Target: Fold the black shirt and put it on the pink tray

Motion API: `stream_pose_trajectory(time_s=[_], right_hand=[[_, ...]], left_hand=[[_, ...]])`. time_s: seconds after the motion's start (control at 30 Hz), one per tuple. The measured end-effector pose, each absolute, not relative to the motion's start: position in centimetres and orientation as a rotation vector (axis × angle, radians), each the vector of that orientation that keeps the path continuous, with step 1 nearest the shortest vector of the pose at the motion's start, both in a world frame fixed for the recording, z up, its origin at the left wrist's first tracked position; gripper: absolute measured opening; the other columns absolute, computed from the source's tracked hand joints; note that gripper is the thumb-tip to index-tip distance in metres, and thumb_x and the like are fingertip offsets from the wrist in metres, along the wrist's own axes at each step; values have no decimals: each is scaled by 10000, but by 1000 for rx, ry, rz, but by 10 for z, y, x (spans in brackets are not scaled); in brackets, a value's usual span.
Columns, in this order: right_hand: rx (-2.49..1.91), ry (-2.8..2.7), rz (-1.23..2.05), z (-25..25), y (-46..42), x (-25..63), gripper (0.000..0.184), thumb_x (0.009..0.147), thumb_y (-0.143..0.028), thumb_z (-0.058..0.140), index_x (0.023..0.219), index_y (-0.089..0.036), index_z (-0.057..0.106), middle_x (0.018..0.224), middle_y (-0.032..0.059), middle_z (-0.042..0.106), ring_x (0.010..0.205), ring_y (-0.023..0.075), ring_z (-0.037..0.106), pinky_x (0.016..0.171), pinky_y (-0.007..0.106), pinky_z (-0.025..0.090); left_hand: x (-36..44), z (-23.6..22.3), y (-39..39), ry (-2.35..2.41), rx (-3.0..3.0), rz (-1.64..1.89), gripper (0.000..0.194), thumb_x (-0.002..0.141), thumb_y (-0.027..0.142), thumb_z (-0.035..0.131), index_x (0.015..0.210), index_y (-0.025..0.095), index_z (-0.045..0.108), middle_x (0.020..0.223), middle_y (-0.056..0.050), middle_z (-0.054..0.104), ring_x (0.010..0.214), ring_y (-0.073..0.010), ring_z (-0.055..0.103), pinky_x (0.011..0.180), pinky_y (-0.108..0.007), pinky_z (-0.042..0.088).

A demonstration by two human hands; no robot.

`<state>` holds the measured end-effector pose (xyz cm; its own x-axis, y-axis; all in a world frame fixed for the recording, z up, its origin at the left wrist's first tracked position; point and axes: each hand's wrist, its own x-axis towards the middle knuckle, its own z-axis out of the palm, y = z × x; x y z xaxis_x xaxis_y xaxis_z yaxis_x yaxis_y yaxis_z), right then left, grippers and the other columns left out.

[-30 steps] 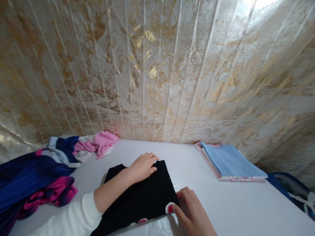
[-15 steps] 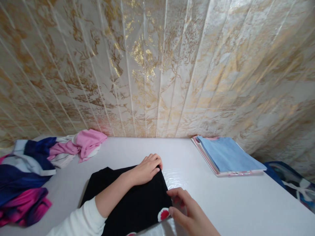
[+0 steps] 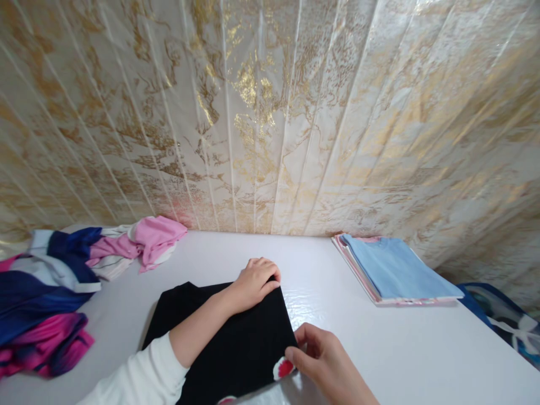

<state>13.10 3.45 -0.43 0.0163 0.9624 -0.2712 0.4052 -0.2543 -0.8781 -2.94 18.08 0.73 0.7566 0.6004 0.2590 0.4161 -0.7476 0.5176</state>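
A black garment [image 3: 236, 343] lies folded flat on the table, with a red-and-white round patch [image 3: 284, 367] near its lower right corner. My left hand [image 3: 256, 284], reaching across the cloth from a white sleeve, has its fingers curled over the upper right corner, and the fingertips are partly hidden. At the right edge, beside the patch, my right hand [image 3: 320, 357] pinches the garment between thumb and forefinger. A shiny grey surface [image 3: 270, 394] shows along the garment's lower edge; what it belongs to I cannot tell.
Crumpled clothes in pink [image 3: 158, 236], navy [image 3: 29, 298] and magenta [image 3: 50, 343] lie on the left of the white table [image 3: 405, 349]. A folded stack topped by a light blue garment [image 3: 400, 270] is at the back right. Gold-patterned curtain [image 3: 270, 112] hangs behind. A blue-edged bag [image 3: 489, 306] stands right.
My right thumb and forefinger have come closer together at the garment's right edge, by the patch. My left hand stays on the upper corner. The whole view has shifted slightly.
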Motion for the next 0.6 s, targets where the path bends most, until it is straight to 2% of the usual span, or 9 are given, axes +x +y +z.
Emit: stream_pose_trajectory(time_s=[0.1, 0.17, 0.27, 0.4, 0.6], right_hand=[[-1774, -1492, 1092, -7, 37, 131, 187, 755, -328, 538, 625, -212, 470, 567, -49, 454, 562, 115, 393, 537, 244, 272], [-1779, -1554, 1032, -5, 36, 130, 177, 779, -325, 513, 658, -224, 431, 572, -56, 459, 552, 114, 404, 534, 240, 272], [-1742, -1635, 992, -1, 32, 128, 76, 807, -294, 470, 815, -241, 416, 602, -72, 483, 534, 120, 449, 536, 234, 293], [-1760, -1814, 793, -6, 28, 126, 231, 836, -258, 414, 1066, -240, 415, 597, -75, 522, 520, 149, 522, 531, 244, 313], [-1740, -2025, 249, -6, 25, 132, 179, 869, -185, 378, 944, -260, 523, 686, -21, 642, 607, 167, 620, 559, 255, 395]], left_hand=[[-27, 1, 182, 801, 2550, 584, 74, 917, 201, 530, 846, 220, 537, 935, 3, 604, 998, -202, 493, 959, -375, 284], [-25, -2, 181, 816, 2560, 593, 72, 913, 186, 535, 850, 220, 542, 931, 5, 603, 985, -200, 495, 949, -369, 293], [-24, -3, 180, 836, 2551, 620, 80, 907, 143, 521, 886, 218, 545, 962, -3, 594, 970, -195, 502, 907, -339, 337], [-24, -6, 181, 875, 2512, 669, 108, 883, 105, 526, 923, 202, 549, 1001, -25, 567, 967, -194, 509, 872, -311, 387], [-20, -14, 187, 926, 2449, 701, 115, 882, 97, 505, 867, 202, 551, 922, -15, 575, 913, -187, 536, 845, -307, 424]])
